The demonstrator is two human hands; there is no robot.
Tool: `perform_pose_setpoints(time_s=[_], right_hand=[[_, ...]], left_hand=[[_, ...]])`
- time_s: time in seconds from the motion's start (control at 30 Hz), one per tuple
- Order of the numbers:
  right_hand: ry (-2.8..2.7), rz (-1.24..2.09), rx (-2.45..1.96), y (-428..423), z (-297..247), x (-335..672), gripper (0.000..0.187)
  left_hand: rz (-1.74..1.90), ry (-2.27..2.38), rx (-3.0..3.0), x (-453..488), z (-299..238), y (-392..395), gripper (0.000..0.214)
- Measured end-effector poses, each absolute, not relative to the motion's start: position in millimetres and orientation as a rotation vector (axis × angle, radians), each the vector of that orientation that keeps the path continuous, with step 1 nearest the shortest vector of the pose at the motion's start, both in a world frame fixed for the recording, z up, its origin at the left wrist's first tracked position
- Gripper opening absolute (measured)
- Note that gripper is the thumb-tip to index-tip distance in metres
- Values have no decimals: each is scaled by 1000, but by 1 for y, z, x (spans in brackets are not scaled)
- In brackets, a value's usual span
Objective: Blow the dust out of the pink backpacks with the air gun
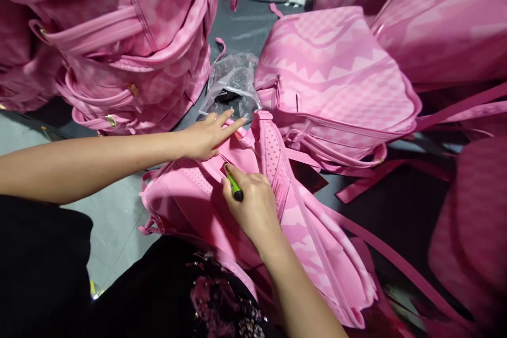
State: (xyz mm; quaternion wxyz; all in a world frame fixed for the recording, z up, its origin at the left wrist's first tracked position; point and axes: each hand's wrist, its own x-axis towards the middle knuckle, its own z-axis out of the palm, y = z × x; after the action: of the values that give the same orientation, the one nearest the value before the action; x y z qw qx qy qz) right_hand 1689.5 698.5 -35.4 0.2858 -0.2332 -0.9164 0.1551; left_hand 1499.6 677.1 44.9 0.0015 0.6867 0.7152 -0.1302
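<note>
A pink backpack [237,232] lies in front of me with its shoulder straps facing up. My right hand [253,203] grips a small green tool with a black end [233,184], its tip against the pink fabric; whether it is a cutter or a lighter I cannot tell. My left hand [209,135] rests on the top part of the same backpack, fingers spread and pressing on the cloth. A dotted mesh shoulder strap [273,156] runs up just right of my right hand.
A clear plastic bag [233,82] with dark pieces inside sits just beyond my left hand. Another pink backpack [336,74] lies behind to the right. Stacked pink backpacks [146,37] rise at the left. A loose pink strap [404,264] trails to the right.
</note>
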Motion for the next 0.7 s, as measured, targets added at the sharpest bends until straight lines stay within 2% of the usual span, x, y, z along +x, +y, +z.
perform_pose_setpoints(time_s=[0.2,0.37,0.53,0.7], right_hand=[[-2403,494,-593,698,-37,1689,29],[-2398,511,-574,700,-37,1686,29],[-2418,541,-535,704,-37,1675,29],[-2336,662,-489,701,-39,1657,31]], left_hand=[[-374,2128,2138,1482,51,678,116],[-279,2270,1964,1474,51,674,113],[-372,2351,1819,1478,52,674,103],[-404,2363,1806,1481,51,677,104]])
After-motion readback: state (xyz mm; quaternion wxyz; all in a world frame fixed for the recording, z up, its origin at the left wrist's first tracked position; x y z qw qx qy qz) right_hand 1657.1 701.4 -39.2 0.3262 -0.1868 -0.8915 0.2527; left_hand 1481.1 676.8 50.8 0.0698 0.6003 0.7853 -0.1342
